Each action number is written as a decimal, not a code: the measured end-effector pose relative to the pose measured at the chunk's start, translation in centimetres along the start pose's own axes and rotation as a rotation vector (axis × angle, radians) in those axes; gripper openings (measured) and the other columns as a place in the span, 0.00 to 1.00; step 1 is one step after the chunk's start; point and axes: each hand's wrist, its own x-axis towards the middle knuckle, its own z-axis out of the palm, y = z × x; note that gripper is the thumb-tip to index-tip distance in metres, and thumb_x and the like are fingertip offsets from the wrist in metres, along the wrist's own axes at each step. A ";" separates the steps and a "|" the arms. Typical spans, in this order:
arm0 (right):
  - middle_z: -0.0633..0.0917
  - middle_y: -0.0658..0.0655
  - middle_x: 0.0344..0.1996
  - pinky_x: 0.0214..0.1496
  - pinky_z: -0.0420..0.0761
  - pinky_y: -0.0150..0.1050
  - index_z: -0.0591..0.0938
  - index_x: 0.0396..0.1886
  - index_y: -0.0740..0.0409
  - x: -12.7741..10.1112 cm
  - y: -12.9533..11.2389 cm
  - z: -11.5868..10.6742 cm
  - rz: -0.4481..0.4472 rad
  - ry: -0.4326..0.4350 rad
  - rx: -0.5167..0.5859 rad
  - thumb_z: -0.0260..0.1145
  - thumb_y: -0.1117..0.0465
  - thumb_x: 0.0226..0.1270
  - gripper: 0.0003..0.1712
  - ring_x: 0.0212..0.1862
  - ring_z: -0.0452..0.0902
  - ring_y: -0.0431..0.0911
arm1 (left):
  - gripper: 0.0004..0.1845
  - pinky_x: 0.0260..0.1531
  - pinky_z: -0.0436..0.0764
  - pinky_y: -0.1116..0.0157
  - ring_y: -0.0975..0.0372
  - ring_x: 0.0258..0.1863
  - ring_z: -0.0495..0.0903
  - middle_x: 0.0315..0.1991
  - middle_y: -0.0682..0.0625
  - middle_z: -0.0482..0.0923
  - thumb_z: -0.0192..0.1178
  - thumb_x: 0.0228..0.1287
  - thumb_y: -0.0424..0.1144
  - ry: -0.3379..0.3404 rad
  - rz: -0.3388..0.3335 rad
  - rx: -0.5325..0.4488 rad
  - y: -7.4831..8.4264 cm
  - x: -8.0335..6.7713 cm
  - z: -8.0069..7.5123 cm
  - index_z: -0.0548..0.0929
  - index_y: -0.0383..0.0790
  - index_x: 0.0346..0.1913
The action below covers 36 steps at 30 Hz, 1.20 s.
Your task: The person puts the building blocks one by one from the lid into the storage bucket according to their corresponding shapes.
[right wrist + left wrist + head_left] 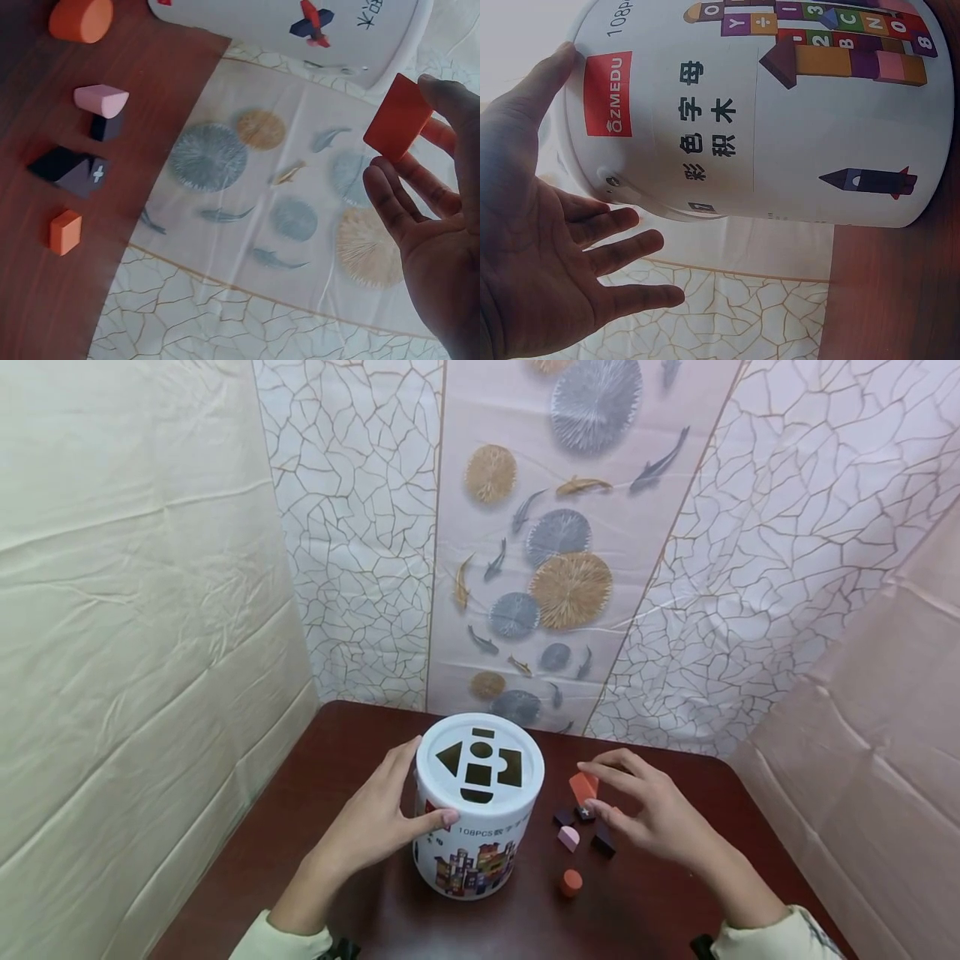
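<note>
Head view: my right hand point(651, 814) pinched the red block point(583, 787) just right of the tub point(477, 814); my left hand point(381, 814) steadied it, fingers straight.

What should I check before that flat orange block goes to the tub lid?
1. Block held: ok. The right hand pinches the flat orange rectangular block between thumb and fingers.
2. Tub steadied: ok. The left hand rests open against the side of the white cylindrical shape-sorter tub.
3. Lid slots free: ok. The white lid shows its cut-outs unblocked, including rectangular ones.
4. Block matches a slot: cannot tell; its thickness is not visible.
5. Path clear: ok. The pink half-round block and the orange cylinder block lie on the dark brown wooden table, below the hand.
</note>
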 end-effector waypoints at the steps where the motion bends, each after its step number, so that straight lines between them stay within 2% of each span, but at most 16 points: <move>1: 0.86 0.50 0.58 0.63 0.76 0.23 0.87 0.69 0.49 0.3 0.0 0.0 0.001 0.000 0.004 0.85 0.69 0.59 0.37 0.58 0.86 0.45 | 0.67 0.74 0.77 0.35 0.50 0.83 0.69 0.87 0.52 0.60 0.67 0.54 0.86 0.000 0.000 0.002 0.0 0.0 0.0 0.50 0.65 0.90; 6: 0.86 0.50 0.58 0.65 0.77 0.23 0.88 0.68 0.49 1.8 -0.4 -0.2 0.005 0.004 0.013 0.87 0.63 0.59 0.35 0.57 0.86 0.45 | 0.67 0.74 0.77 0.35 0.50 0.83 0.69 0.87 0.52 0.60 0.68 0.53 0.86 0.001 0.003 0.002 0.1 0.2 -0.2 0.51 0.65 0.91; 13: 0.87 0.51 0.60 0.62 0.82 0.29 0.88 0.68 0.49 3.7 -1.1 -0.6 0.004 -0.003 -0.022 0.87 0.60 0.60 0.35 0.58 0.87 0.45 | 0.67 0.74 0.77 0.35 0.50 0.82 0.70 0.87 0.52 0.59 0.69 0.53 0.85 -0.005 0.007 -0.010 0.2 0.4 -0.4 0.50 0.65 0.91; 21: 0.87 0.52 0.60 0.60 0.88 0.44 0.87 0.69 0.49 5.0 -1.3 -0.4 -0.008 -0.006 -0.018 0.88 0.58 0.59 0.36 0.59 0.88 0.48 | 0.66 0.74 0.77 0.34 0.49 0.83 0.70 0.87 0.51 0.60 0.68 0.54 0.85 -0.001 0.004 -0.005 0.2 0.3 -0.4 0.50 0.67 0.90; 30: 0.87 0.50 0.61 0.58 0.89 0.49 0.87 0.69 0.47 6.1 -1.8 -0.1 -0.006 -0.010 0.015 0.87 0.57 0.61 0.36 0.60 0.87 0.46 | 0.67 0.74 0.77 0.35 0.49 0.83 0.69 0.86 0.49 0.62 0.69 0.54 0.84 0.008 0.020 0.002 0.1 0.3 -0.3 0.54 0.58 0.90; 36: 0.88 0.52 0.61 0.59 0.90 0.53 0.87 0.69 0.48 6.8 -1.9 0.4 -0.025 -0.011 0.024 0.87 0.58 0.61 0.35 0.61 0.86 0.48 | 0.67 0.75 0.76 0.35 0.48 0.83 0.69 0.86 0.49 0.63 0.70 0.54 0.84 0.010 0.027 0.009 0.0 0.2 -0.2 0.55 0.58 0.90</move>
